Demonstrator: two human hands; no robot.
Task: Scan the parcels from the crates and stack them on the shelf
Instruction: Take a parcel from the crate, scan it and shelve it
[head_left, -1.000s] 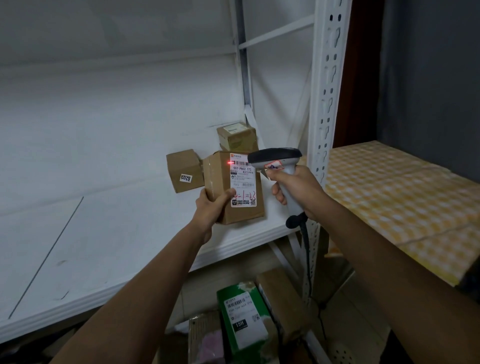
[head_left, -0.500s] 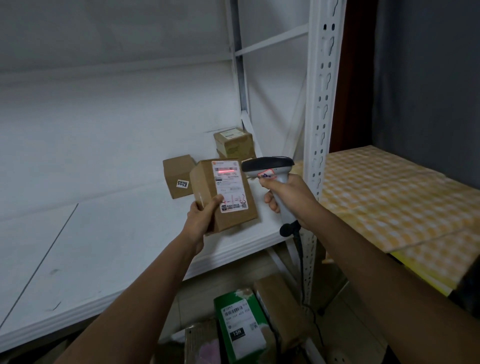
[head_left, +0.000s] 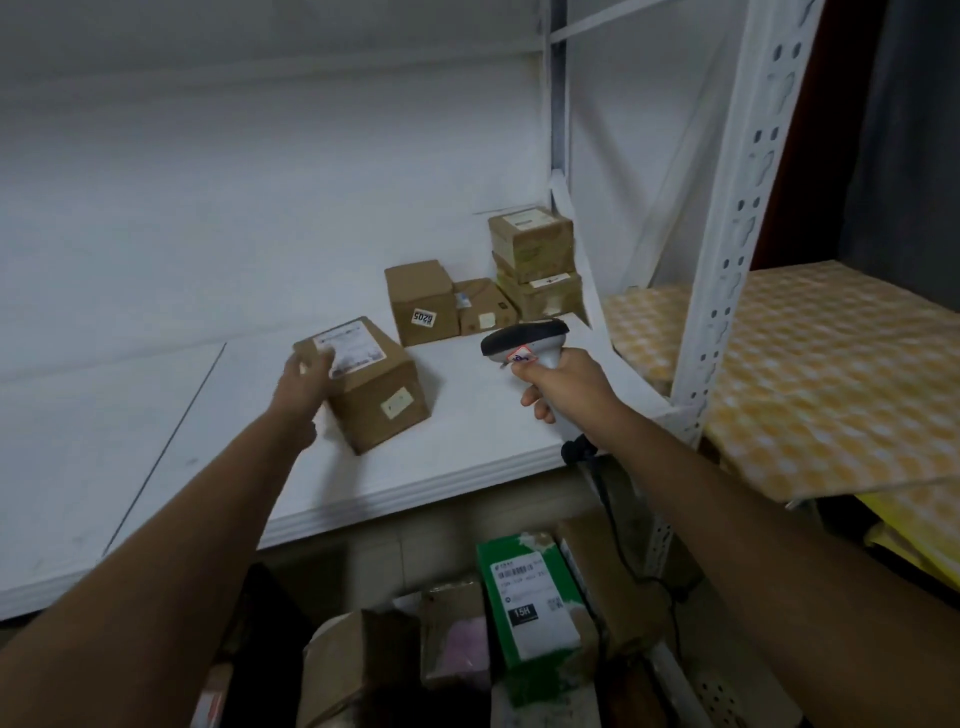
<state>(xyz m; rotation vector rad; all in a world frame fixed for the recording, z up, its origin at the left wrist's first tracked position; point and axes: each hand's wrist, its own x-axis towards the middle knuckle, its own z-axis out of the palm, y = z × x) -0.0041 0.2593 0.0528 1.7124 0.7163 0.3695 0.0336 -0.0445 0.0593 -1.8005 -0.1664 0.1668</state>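
The left hand (head_left: 301, 382) grips the upper left end of a labelled brown parcel (head_left: 371, 384) on the white shelf (head_left: 467, 447), while the right hand (head_left: 569, 387) clasps the scanner (head_left: 524, 340) handle, with four brown parcels (head_left: 483, 283) grouped beyond both hands.

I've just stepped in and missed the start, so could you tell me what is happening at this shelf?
A person is shelving parcels. The left hand is on a brown parcel lying on the white shelf, its grip blurred. The right hand holds a barcode scanner. Four boxes sit at the back, more parcels below.
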